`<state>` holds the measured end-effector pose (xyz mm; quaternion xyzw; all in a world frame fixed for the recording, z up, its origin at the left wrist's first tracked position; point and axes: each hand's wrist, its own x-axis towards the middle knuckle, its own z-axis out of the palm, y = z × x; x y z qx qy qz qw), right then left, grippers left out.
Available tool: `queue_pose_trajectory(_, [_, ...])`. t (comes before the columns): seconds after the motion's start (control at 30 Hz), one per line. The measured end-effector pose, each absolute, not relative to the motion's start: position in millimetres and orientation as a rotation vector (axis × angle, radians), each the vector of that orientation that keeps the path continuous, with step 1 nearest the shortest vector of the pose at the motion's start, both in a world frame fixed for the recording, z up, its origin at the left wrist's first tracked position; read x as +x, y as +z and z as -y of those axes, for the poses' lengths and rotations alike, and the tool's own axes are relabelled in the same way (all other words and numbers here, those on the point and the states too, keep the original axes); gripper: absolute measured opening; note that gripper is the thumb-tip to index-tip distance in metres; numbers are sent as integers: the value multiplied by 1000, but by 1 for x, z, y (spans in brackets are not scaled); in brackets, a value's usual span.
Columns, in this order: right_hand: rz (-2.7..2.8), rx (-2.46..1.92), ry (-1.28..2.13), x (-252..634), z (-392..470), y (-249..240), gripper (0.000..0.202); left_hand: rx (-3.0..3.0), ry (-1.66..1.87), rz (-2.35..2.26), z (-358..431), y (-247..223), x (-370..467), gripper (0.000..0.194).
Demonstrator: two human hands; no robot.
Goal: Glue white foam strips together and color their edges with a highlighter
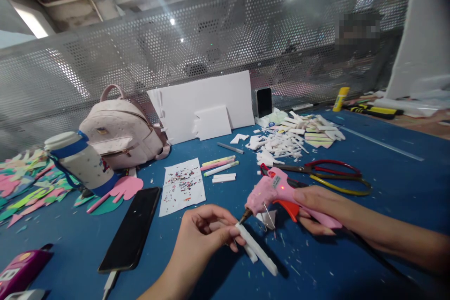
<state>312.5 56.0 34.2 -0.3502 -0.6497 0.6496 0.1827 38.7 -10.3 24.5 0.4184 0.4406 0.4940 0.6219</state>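
My left hand [207,232], low in the middle of the view, pinches the near-left end of a white foam strip [258,251] between thumb and fingers. A second, shorter white piece shows beneath that strip. Wrapped round the handle of a pink glue gun [270,190] is my right hand [316,208], with fingers by the orange trigger. The gun's metal nozzle points down and left, at the strip's end beside my left fingertips. A small red light glows on the gun's body.
Scissors [337,176] and a heap of white foam scraps [281,143] lie beyond the gun. Left are a phone [131,229], a bottle [82,161], a backpack [123,131] and paper with small bits [183,185]. Foam boards [211,98] stand behind pens [220,164].
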Motion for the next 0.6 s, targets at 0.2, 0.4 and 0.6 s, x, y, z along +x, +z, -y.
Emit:
queue_pose_trajectory(0.2, [1830, -1005, 1790, 313, -57, 30, 61, 967, 1144, -1018, 11, 25, 39, 34])
queue_pose_trajectory(0.4, [1857, -971, 1761, 316, -62, 19, 61, 969, 1156, -1021, 11, 25, 39, 35])
queue_pose_trajectory(0.6, [1937, -933, 1741, 318, -68, 13, 66, 961, 1180, -1009, 8, 24, 34, 30])
